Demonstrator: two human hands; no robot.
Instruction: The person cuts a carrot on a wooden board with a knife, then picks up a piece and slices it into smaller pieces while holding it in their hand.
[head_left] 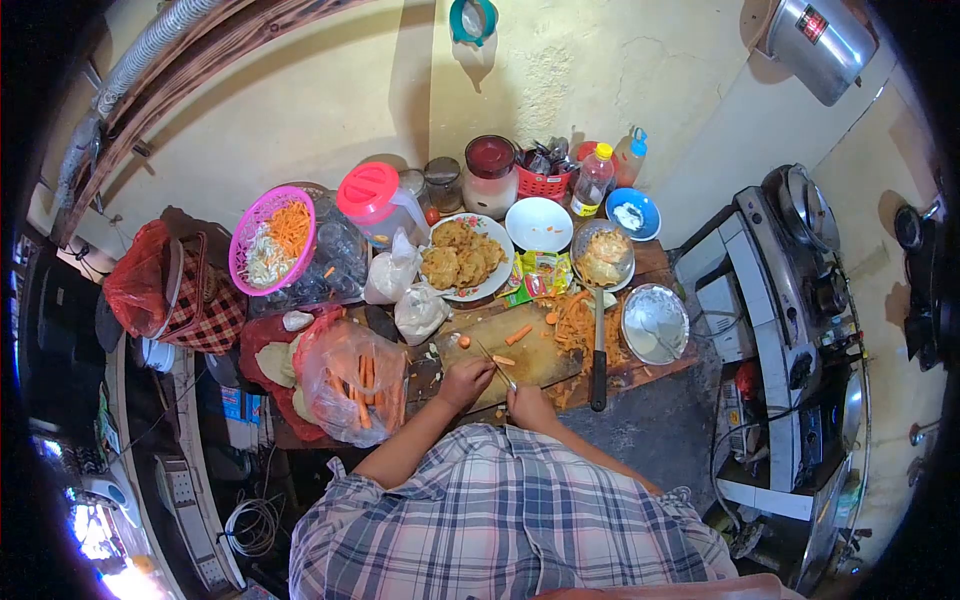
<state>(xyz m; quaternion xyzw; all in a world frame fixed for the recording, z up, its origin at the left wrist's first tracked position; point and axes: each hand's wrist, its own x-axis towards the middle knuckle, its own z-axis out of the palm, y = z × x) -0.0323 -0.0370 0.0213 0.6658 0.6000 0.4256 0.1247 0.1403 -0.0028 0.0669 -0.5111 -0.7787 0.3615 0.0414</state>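
Observation:
My right hand (531, 408) is closed around the handle of a knife (498, 367), whose thin blade points up and left over the wooden cutting board (475, 345). Close beside the blade, my left hand (467, 383) has its fingers pressed together; whatever they hold is hidden. A cut carrot piece (519, 334) and a smaller carrot piece (503, 360) lie on the board just beyond the knife. Near my left fingers sits a carrot end (463, 341). A heap of orange peelings (575, 330) covers the board's right side.
To the left are a clear bag of carrots (365, 380) and a pink basket of shredded vegetables (250, 270). Behind the board stand a plate of fritters (490, 240) and a white bowl (538, 224). A black-handled ladle (599, 370), a batter bowl (655, 345) and a stove (790, 340) are right.

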